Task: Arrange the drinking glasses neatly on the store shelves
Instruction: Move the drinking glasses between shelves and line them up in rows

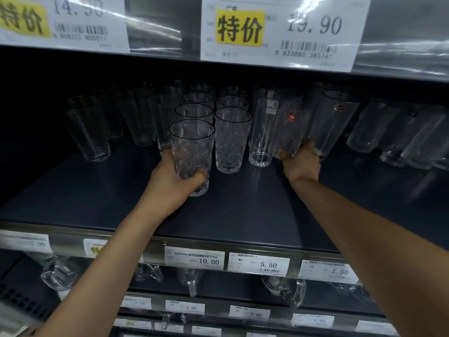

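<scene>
Above the 10.00 price tag [194, 259], the left hand [173, 184] wraps its fingers [198, 177] round the front patterned glass [192, 152], while the right hand [301, 162], above-right of that tag, grips a stickered tall glass [290, 127] low, so it may tip into crowded neighbours [261, 132].

Left hand [171, 182], right hand [302, 162] and forearms [364, 229] are bare.

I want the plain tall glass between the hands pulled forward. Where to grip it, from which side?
Probably low on the plain tall glass, near its thick base, from the front: it stands upright, a patterned glass on its left, the right hand gripping a red-stickered glass on its right.
</scene>
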